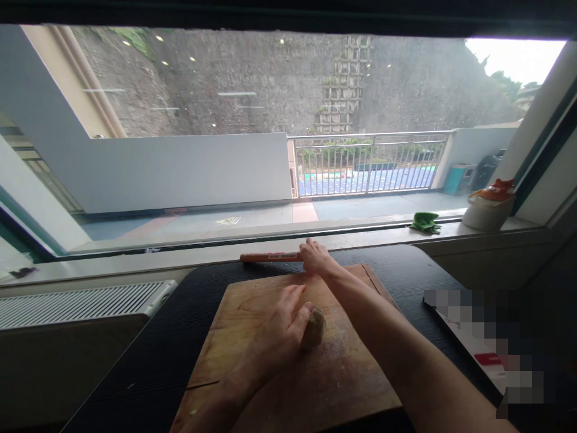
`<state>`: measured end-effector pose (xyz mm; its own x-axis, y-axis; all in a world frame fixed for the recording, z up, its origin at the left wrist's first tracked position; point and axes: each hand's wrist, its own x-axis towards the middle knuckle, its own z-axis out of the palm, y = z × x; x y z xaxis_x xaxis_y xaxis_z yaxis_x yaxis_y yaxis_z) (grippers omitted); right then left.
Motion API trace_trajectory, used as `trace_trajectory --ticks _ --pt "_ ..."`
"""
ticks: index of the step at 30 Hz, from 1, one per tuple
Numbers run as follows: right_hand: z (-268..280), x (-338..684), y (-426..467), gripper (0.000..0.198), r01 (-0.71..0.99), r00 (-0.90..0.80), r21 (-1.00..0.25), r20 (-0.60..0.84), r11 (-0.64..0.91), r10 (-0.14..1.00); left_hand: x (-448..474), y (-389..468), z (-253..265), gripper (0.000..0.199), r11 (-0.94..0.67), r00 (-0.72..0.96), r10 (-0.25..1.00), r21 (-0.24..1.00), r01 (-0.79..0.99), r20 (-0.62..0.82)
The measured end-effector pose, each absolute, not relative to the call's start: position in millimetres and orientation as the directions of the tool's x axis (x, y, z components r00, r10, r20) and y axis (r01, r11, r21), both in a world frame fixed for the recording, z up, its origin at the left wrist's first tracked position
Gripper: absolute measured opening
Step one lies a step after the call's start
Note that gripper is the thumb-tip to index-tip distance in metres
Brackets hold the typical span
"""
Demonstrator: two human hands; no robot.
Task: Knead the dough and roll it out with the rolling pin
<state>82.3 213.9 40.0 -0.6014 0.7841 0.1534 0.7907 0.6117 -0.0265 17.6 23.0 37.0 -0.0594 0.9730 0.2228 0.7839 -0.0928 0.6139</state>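
My right hand (314, 255) reaches across to the far side of the wooden board (252, 307), with its fingers wrapped around the right end of a rolling pin (265, 257). The pin is a brown wooden stick with a red-and-white label, lying crosswise just beyond the board. Over the middle of the board is my left hand (286, 319), its fingers stretched forward and its thumb against a lump of dough (317, 328). The dough is brownish and rounded, on the board to the right of that thumb. White flour dusts the wood nearby.
The board lies on a black table (162, 337) below a wide window. A green cloth (426, 222) and a pale container with an orange top (491, 204) sit on the sill (360, 239). At left is a white radiator (90, 304). Someone's pixelated form (478, 349) shows at right.
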Motion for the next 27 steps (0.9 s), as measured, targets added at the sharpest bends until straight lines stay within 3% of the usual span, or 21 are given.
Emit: trace_trajectory --ticks 3,7,10,12,15,17,19,21,23,25,27 --pt "51 119 206 0.039 0.82 -0.557 -0.042 0.177 0.571 0.812 33 31 41 0.05 -0.165 0.024 0.957 0.47 0.867 0.29" --pt "56 181 185 0.033 0.859 -0.492 -0.081 0.137 0.505 0.86 60 43 36 0.05 -0.155 0.104 0.971 0.241 0.958 0.214" --pt "57 221 166 0.032 0.895 -0.379 -0.211 0.101 0.392 0.92 77 48 31 0.047 -0.153 0.116 0.966 0.149 0.977 0.233" --pt "60 241 154 0.035 0.901 -0.312 -0.299 0.052 0.313 0.949 80 47 33 0.051 -0.149 0.103 0.974 0.226 0.963 0.203" --pt "71 262 138 0.048 0.877 -0.287 -0.404 -0.005 0.261 0.958 68 41 54 0.059 -0.156 0.104 0.986 0.508 0.847 0.13" --pt "80 267 131 0.059 0.855 -0.304 -0.441 -0.001 0.272 0.953 51 35 76 0.057 -0.208 0.093 0.972 0.604 0.769 0.216" --pt "88 264 124 0.069 0.845 -0.333 -0.432 0.04 0.316 0.942 30 29 98 0.052 -0.32 -0.007 0.892 0.643 0.696 0.451" --pt "94 252 118 0.073 0.839 -0.385 -0.376 0.099 0.393 0.917 13 25 116 0.046 -0.386 -0.024 0.772 0.499 0.776 0.635" --pt "96 235 110 0.074 0.83 -0.446 -0.301 0.144 0.469 0.883 0 22 124 0.041 -0.316 0.023 0.734 0.312 0.896 0.679" --pt "93 218 101 0.075 0.833 -0.474 -0.232 0.168 0.502 0.864 -8 18 121 0.042 -0.165 0.033 0.825 0.185 0.969 0.564" --pt "86 207 93 0.072 0.846 -0.476 -0.176 0.175 0.503 0.862 -11 12 111 0.048 -0.013 -0.03 0.934 0.116 0.993 0.355"
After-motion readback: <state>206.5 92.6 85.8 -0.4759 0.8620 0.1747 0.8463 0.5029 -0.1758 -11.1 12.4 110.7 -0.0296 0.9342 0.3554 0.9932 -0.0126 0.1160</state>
